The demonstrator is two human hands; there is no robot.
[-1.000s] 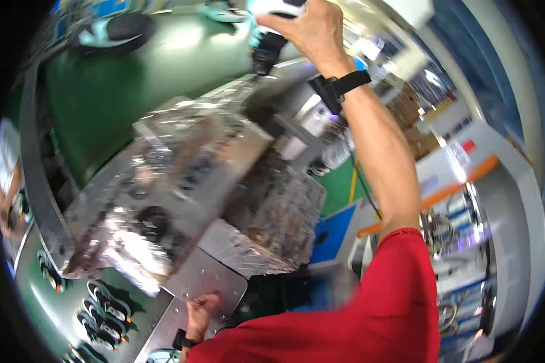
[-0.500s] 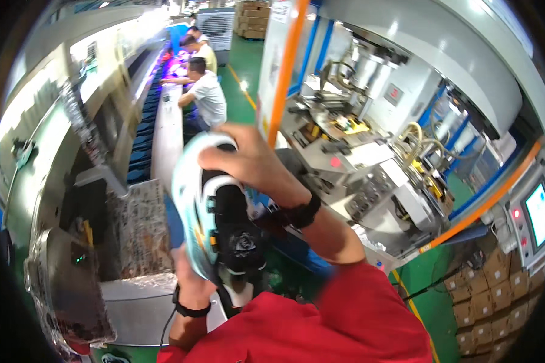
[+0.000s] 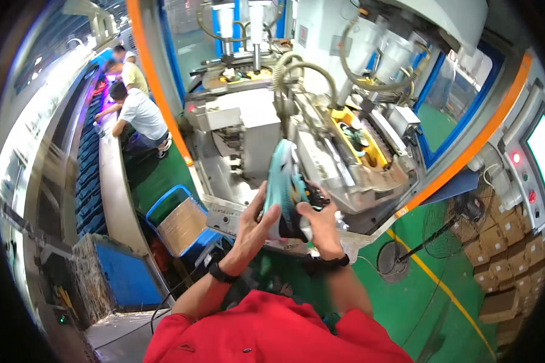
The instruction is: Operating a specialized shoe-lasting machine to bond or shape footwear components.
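Observation:
A turquoise, black and white shoe [image 3: 281, 184] is held upright in front of me, its toe up toward the machine. My left hand [image 3: 254, 227] grips its left side, with the fingers wrapped round and the thumb pressed on the turquoise upper. On the other side my right hand [image 3: 322, 227] is closed on the darker part, its thumb against the edge. The shoe's lower end is partly hidden between my palms. Just beyond it lies the metal front of a machine [image 3: 260, 145]. To the right in that machine a yellow fixture [image 3: 369, 151] bears another shoe part.
Orange posts frame the machine, with a lit control panel [image 3: 536, 148] at far right. A stand fan [image 3: 466, 209] and stacked cartons [image 3: 515, 254] stand below it. A blue-framed chair [image 3: 181, 227] is left of my hands. Several people work along a conveyor [image 3: 112, 181].
My view has turned right toward the machine. The shoe has moved from the conveyor side to before the machine, toe now up. My right hand has shifted from over its top to its side.

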